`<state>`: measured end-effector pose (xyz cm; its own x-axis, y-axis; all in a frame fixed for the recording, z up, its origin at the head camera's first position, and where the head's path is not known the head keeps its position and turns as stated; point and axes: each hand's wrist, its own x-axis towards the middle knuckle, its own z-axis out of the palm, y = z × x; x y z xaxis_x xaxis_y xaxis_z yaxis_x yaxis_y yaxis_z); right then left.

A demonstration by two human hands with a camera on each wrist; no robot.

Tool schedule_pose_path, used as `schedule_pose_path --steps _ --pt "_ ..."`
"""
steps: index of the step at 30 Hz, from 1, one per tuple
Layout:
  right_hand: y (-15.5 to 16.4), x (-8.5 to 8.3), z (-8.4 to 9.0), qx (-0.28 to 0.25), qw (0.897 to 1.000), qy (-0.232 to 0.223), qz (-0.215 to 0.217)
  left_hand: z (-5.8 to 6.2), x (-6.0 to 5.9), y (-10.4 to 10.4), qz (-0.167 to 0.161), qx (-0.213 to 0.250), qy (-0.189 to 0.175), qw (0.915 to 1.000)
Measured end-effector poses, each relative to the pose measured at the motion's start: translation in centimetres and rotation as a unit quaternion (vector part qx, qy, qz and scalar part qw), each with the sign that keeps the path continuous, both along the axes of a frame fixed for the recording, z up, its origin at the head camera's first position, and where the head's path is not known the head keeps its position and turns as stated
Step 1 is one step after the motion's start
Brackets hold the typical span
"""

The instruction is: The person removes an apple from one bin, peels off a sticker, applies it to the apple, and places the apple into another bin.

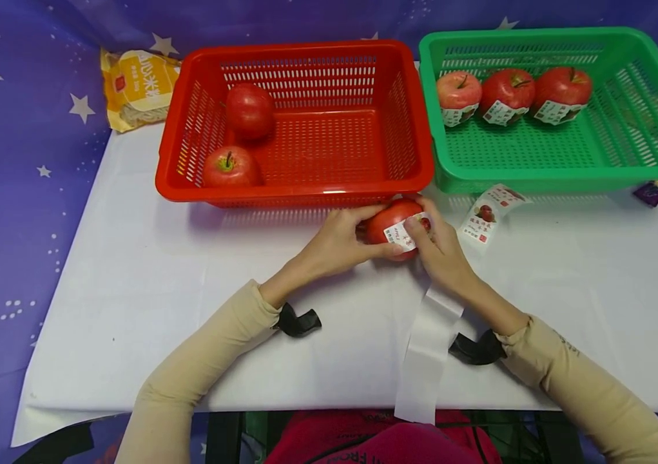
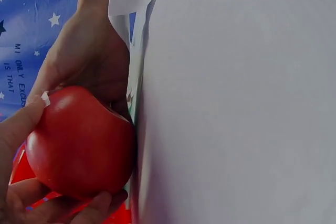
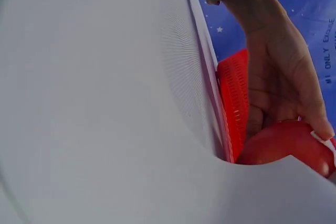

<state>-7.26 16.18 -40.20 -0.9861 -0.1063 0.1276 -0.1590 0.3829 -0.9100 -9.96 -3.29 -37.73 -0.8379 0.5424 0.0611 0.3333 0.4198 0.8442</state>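
The apple [image 1: 394, 227] sits on the bench [image 1: 131, 270] just in front of the red basket [image 1: 296, 187], between both hands. The left hand [image 1: 337, 243] cups it from 9 o'clock; the right hand [image 1: 441, 248], at 3 o'clock, presses a label [image 1: 403, 236] onto its near face.

Head camera is looking forward and down over the white table [image 1: 131, 270]. Both wrist cameras are sitting close at table level, facing inward; all three are sharing the held apple [image 1: 389, 222].
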Motion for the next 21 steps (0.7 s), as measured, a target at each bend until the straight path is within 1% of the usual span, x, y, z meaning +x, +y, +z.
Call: schedule_pose_path --steps 2,4,5,7,9,11,12,13,14,15,16,17,18,19,20,21 --pt "0.1 -0.1 -0.1 -0.018 1.000 -0.004 -0.015 -0.2 0.0 0.2 0.005 0.020 -0.039 0.9990" --pt "0.2 -0.2 -0.2 -0.060 0.998 -0.006 -0.029 -0.2 0.0 0.4 0.007 0.040 -0.077 0.9962" --pt "0.2 -0.3 -0.2 -0.078 0.996 -0.009 -0.034 -0.2 0.1 0.5 0.007 0.052 -0.097 0.9938" --pt "0.3 -0.4 -0.1 -0.131 0.990 -0.024 -0.045 -0.3 0.1 0.6 0.004 0.086 -0.135 0.9870" --pt "0.4 -0.6 0.1 -0.160 0.985 -0.040 -0.051 -0.2 0.1 0.6 0.003 0.117 -0.160 0.9801" --pt "0.7 -0.7 0.7 -0.173 0.981 -0.071 -0.044 -0.1 0.1 0.6 -0.002 0.140 -0.172 0.9752" --pt "0.9 -0.8 1.0 -0.180 0.979 -0.089 -0.027 -0.1 0.0 0.6 -0.003 0.139 -0.167 0.9760" --pt "1.2 -1.0 1.3 -0.173 0.980 -0.102 0.000 0.0 0.0 0.6 -0.004 0.133 -0.158 0.9784" --pt "1.6 -1.1 1.7 -0.164 0.979 -0.118 0.032 0.1 0.0 0.5 -0.005 0.124 -0.148 0.9811" --pt "2.1 -1.3 2.1 -0.157 0.976 -0.138 0.066 0.1 -0.1 0.5 -0.005 0.112 -0.138 0.9840" --pt "2.6 -1.5 2.4 -0.139 0.974 -0.149 0.100 0.3 -0.1 0.5 -0.007 0.095 -0.125 0.9875" --pt "3.0 -1.8 2.7 -0.122 0.972 -0.155 0.131 0.5 0.0 0.5 -0.008 0.068 -0.107 0.9919" --pt "3.6 -2.1 2.9 -0.109 0.969 -0.159 0.152 0.8 0.0 0.5 -0.010 0.039 -0.081 0.9959" --pt "4.1 -2.3 3.0 -0.096 0.969 -0.162 0.162 1.1 0.2 0.5 -0.013 0.006 -0.053 0.9985" --pt "4.6 -2.4 3.1 -0.080 0.969 -0.164 0.165 1.6 0.4 0.7 -0.019 -0.026 -0.018 0.9993" --pt "5.1 -2.5 3.2 -0.071 0.970 -0.165 0.161 2.2 0.7 0.8 -0.024 -0.057 0.022 0.9979"
